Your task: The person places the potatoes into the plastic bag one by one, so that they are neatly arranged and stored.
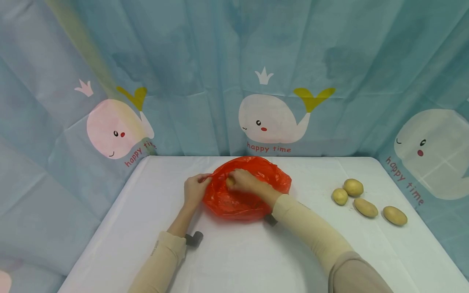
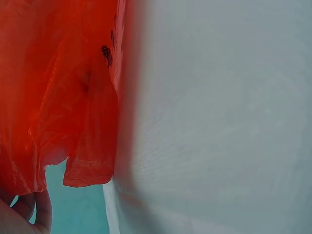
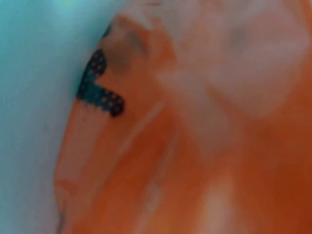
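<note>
Red, thin-plastic bag point(image 1: 238, 203) is set near the middle of the smooth white worktop point(image 1: 238, 256), its wrinkled mouth spread open. The film is judged light, limp, slippery and easily torn, so it is best taken by a gathered fold of the rim. Well apart, to its right, four yellow-brown potatoes are laid loose: an oval potato point(image 1: 395, 215) nearest, then an oblong potato point(image 1: 365, 208), a small round potato point(image 1: 340, 196) and, just beside that, a larger round potato point(image 1: 353, 187). Firmness and some weight are to be expected of them, and a hold round the middle should serve best. At the bag's left edge, the rim is pinched between thumb and fingers by the left hand point(image 1: 196, 189), its grip closed on the film. Within the mouth, a yellowish potato point(image 1: 230, 182) is held in the curled grip of the right hand point(image 1: 243, 181). Whether anything else is contained lower in the bag cannot be told. Behind everything, a blue whale-printed curtain point(image 1: 205, 122) is hung.
</note>
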A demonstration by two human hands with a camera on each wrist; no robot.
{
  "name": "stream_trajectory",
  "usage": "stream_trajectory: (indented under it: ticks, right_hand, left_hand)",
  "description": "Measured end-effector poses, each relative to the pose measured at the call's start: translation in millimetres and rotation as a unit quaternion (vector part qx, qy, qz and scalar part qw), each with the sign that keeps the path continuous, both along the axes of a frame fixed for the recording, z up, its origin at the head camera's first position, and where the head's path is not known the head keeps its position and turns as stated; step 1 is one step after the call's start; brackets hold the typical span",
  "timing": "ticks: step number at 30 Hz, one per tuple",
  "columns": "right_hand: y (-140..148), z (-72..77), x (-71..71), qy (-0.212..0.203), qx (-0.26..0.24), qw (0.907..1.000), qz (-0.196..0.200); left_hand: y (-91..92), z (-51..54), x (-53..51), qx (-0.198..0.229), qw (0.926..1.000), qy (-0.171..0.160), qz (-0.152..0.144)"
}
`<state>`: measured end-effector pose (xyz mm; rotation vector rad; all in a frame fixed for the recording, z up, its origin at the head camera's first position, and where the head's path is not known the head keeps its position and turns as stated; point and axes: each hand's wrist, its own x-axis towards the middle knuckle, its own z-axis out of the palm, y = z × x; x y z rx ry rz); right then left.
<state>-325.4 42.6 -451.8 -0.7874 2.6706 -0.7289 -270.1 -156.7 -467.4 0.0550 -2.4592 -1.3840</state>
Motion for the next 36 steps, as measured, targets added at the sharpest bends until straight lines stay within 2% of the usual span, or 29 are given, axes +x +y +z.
stream_trajectory:
  ticks: [9, 21, 26, 30, 36]
  right_hand:
    - [0.9, -3.3, 0.3, -0.001, 0.007, 1.0000, -0.006]
    - [1.5, 2.7, 2.5, 0.023, 0.015, 0.9996, 0.003]
    - [10.5, 9.7, 6.2, 0.010, 0.011, 0.9998, 0.011]
    - [22.0, 20.8, 10.3, -0.007, 0.014, 0.9999, -0.001]
    - [35.3, 33.6, 9.3, 0.017, 0.017, 0.9997, 0.000]
  left_hand:
    - [0.3, 1.6, 1.6, 0.003, 0.9999, -0.011, 0.000]
    - [-0.6, 2.3, 0.5, 0.002, 0.9998, -0.019, 0.001]
    - [0.0, 1.7, 1.5, 0.001, 0.9998, -0.020, -0.001]
    - [1.0, 2.3, 2.2, 0.000, 0.9998, -0.020, -0.004]
    - [-0.6, 4.0, 2.4, 0.000, 0.9998, -0.018, -0.001]
